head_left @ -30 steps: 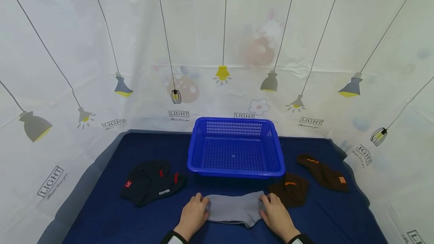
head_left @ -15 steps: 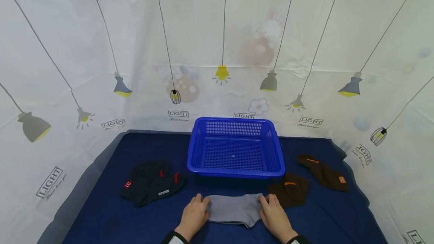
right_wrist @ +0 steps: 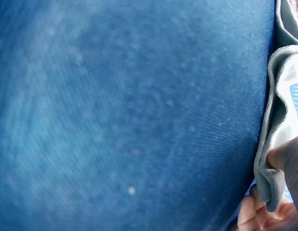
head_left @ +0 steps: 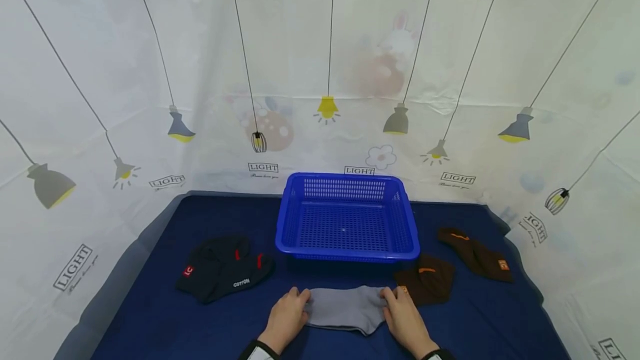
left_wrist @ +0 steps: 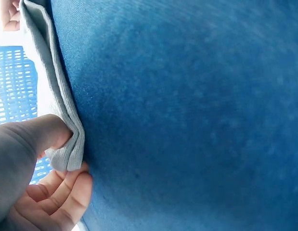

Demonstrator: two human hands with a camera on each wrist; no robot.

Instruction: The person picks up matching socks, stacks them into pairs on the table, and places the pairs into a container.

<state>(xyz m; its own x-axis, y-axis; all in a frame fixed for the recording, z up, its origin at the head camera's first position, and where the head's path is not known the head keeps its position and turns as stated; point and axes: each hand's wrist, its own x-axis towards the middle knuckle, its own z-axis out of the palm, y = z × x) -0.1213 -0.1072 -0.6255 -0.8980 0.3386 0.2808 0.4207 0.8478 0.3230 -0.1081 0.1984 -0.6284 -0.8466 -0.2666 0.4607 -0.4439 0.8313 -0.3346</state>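
A light grey sock (head_left: 345, 309) lies lengthwise across the dark blue cloth, near the front. Its left end is pinched between the thumb and fingers of my left hand (head_left: 286, 318); in the left wrist view the thumb presses on the sock's layered edge (left_wrist: 67, 110) with fingers beneath. My right hand (head_left: 407, 321) grips the opposite end the same way. The right wrist view shows the fabric (right_wrist: 278, 115) rippling in wavy folds toward that thumb (right_wrist: 286, 156). The fingertips under the sock are partly hidden.
Beyond the sock stands a blue plastic basket (head_left: 345, 257) with perforated walls. Black socks (head_left: 217, 271) with red marks lie at left. At right are one brown sock (head_left: 432, 282) close by my right hand and another brown sock (head_left: 477, 254) farther back. A printed sheet (head_left: 320, 60) hangs behind.
My right hand has shifted slightly left, and the sock's upper right corner has come down a little. My left hand stays nearly still, holding its end.
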